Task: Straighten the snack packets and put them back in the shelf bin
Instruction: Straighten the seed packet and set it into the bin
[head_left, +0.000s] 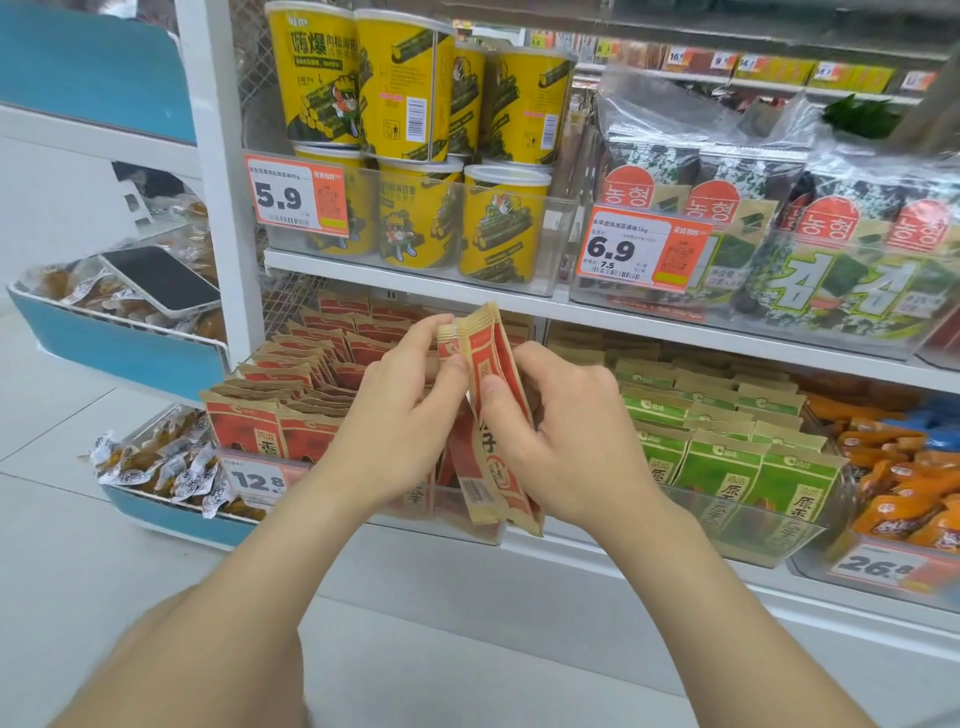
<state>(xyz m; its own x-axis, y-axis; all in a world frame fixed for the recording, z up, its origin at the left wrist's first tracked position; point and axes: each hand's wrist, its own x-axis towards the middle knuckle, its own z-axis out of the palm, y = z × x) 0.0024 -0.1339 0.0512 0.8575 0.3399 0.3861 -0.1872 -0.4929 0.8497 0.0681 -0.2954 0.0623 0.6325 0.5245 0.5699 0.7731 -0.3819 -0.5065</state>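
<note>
Fingers (460, 366) of left hand (400, 421) and right hand (571, 436) pinched on red packets (493, 358), squaring edges; next, probably lowering upright into gap in shelf bin (431, 506).

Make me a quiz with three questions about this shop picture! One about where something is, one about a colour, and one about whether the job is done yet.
1. Where does the phone lie?
A. On the snacks in the blue bin
B. On the floor
C. In a pocket

2. What colour are the held packets mostly?
A. Green
B. Red
C. Blue

3. Are they back in the shelf bin yet?
A. Yes, tucked inside
B. No, they lie on the floor
C. No, both hands hold them in front of it

Answers:
1 A: the phone rests on wrapped snacks at the left.
2 B: their faces are red with brown edges.
3 C: the left hand and the right hand grip them in front of the bin.
</note>
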